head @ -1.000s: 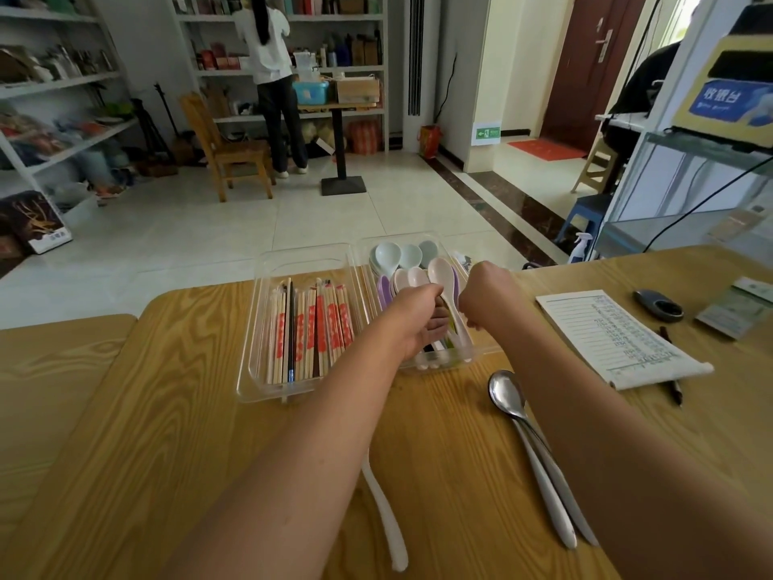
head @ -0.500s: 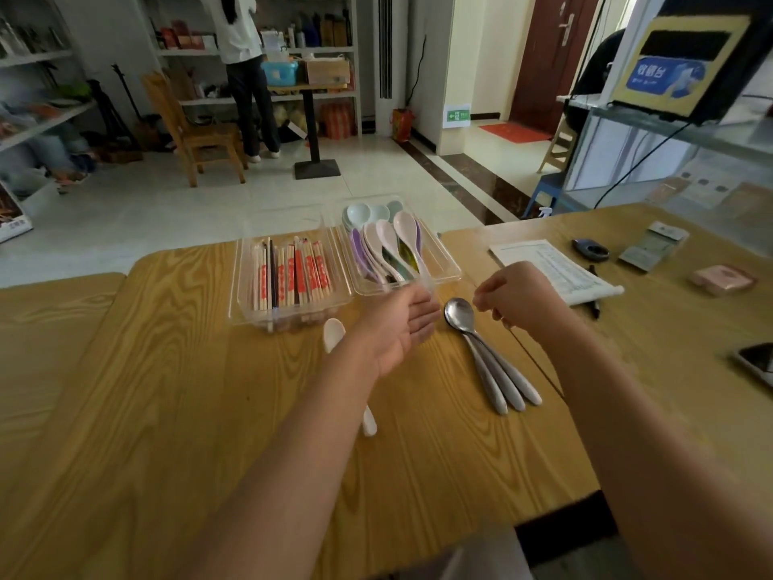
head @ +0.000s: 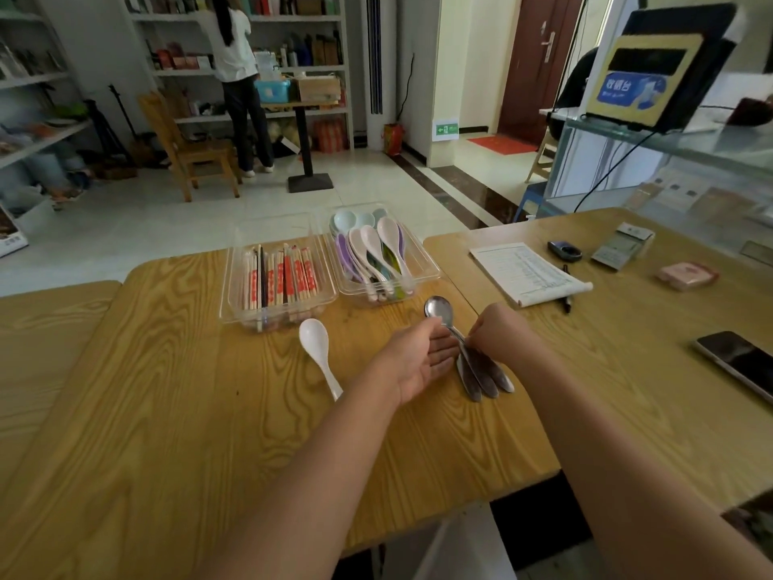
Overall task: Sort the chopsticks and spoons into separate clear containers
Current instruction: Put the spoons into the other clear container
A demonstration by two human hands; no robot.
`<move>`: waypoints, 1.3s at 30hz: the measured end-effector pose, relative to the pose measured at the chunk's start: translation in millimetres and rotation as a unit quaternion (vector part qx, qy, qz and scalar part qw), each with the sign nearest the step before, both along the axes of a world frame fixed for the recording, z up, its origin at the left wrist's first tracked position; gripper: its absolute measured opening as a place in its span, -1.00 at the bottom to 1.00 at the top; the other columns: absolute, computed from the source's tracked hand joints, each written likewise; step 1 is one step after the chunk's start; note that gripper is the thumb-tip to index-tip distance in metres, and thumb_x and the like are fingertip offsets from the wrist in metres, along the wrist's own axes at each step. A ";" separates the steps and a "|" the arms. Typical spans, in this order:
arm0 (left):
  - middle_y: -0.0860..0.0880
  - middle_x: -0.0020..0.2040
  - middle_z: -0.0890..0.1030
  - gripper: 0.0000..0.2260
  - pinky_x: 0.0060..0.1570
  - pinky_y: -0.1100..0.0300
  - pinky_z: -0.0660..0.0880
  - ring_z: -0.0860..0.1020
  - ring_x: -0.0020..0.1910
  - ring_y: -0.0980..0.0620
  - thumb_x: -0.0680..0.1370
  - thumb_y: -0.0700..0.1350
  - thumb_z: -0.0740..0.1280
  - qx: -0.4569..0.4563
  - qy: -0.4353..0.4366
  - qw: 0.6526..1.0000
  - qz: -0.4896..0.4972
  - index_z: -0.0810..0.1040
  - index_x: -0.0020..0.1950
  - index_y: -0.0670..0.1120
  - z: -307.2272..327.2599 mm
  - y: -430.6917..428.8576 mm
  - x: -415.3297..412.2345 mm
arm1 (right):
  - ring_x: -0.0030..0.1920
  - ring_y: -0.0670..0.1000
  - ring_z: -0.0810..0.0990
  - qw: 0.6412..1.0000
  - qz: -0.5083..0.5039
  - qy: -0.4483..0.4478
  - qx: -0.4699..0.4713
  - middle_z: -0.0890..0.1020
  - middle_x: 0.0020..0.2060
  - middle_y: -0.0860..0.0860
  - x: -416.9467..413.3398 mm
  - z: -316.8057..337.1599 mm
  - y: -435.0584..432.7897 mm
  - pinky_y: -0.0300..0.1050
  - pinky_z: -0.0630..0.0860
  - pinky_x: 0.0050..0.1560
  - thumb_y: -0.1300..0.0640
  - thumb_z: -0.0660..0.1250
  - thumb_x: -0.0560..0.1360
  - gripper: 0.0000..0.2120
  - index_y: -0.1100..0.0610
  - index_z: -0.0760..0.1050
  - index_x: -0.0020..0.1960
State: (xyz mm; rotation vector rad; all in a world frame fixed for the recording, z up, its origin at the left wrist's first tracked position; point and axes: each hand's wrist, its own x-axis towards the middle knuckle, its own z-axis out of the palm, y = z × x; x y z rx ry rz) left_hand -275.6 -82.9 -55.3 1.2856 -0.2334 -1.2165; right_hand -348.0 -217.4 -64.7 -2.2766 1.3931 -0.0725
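Note:
Two clear containers stand at the table's far edge. The left container (head: 234, 303) holds several chopsticks (head: 280, 282). The right container (head: 426, 267) holds several plastic spoons (head: 378, 255). A white plastic spoon (head: 318, 349) lies loose on the table in front of the chopsticks. A bundle of metal spoons (head: 481, 370) lies to its right, bowls toward the containers. My right hand (head: 500, 332) has its fingers closed around the metal spoons' necks. My left hand (head: 422, 360) is flat and open, palm turned up, touching the bundle's left side.
A sheet of paper (head: 527, 272), a pen, a small dark object (head: 564, 249), a card pack and a pink box (head: 686, 276) lie on the right table. A phone (head: 740, 364) rests near its right edge. A person stands at shelves far behind.
Both hands have drawn back from the spoon container to the metal spoons on the table. My right hand has closed on them; my left hand has opened beside them.

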 end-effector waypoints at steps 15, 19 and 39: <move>-0.25 0.22 0.62 -0.63 0.00 0.20 0.58 0.61 0.17 -0.09 0.70 -0.04 0.11 -0.064 0.004 0.998 0.006 0.46 0.33 -0.28 13.5 12.2 30.6 | -0.05 -0.03 0.63 0.995 0.030 -0.022 0.090 0.66 0.00 0.04 4.6 36.5 -8.2 -0.19 0.54 -0.03 0.16 0.32 0.56 -0.76 0.16 0.50 0.21; -0.24 0.22 0.62 -0.64 0.12 0.12 0.55 0.59 0.23 -0.13 0.70 -0.06 0.11 -0.079 -0.018 0.996 0.046 0.48 0.32 -0.28 31.6 14.4 74.2 | -0.24 0.01 0.60 0.977 0.041 -0.151 0.143 0.64 -0.18 0.07 41.2 70.0 -10.6 -0.19 0.55 -0.22 0.20 0.32 0.56 -0.81 0.26 0.57 0.13; -0.17 0.05 0.63 -0.62 0.12 0.13 0.55 0.61 0.06 -0.04 0.69 -0.06 0.12 -0.004 -0.101 0.987 0.124 0.42 0.39 -0.28 57.1 -23.0 197.0 | -0.53 -0.01 0.42 0.969 0.044 -0.093 0.223 0.48 -0.48 0.09 240.6 49.7 -24.0 -0.25 0.35 -0.52 0.22 0.28 0.60 -0.71 0.22 0.39 -0.29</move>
